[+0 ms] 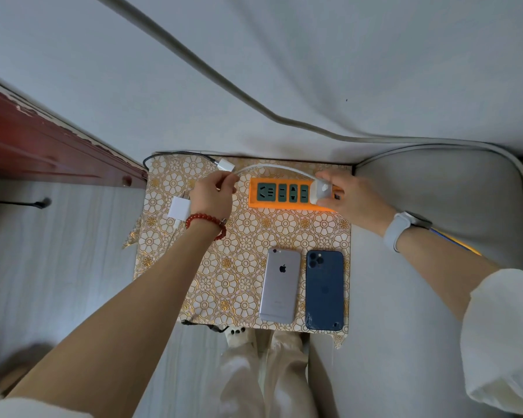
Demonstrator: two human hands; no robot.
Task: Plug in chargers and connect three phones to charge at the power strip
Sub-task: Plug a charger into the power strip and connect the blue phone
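An orange power strip [287, 206] with dark green sockets lies at the far side of a small table. My right hand [354, 200] grips a white charger [323, 190] at the strip's right end. A white cable [272, 168] arcs from that charger to my left hand [213, 193], which pinches its other end. Two more white chargers rest on the table: one [226, 165] at the back with a dark cable, one [178, 209] just left of my left wrist. A silver phone [280, 286] and a blue phone [324, 289] lie face down, side by side, near the front right.
The table wears a gold floral cloth [245, 260]. A grey cushioned seat [435, 191] adjoins it on the right, a dark red wooden frame [43, 140] stands at the left. The white wall behind carries a thick grey cable [224, 82]. My legs show below the table's front edge.
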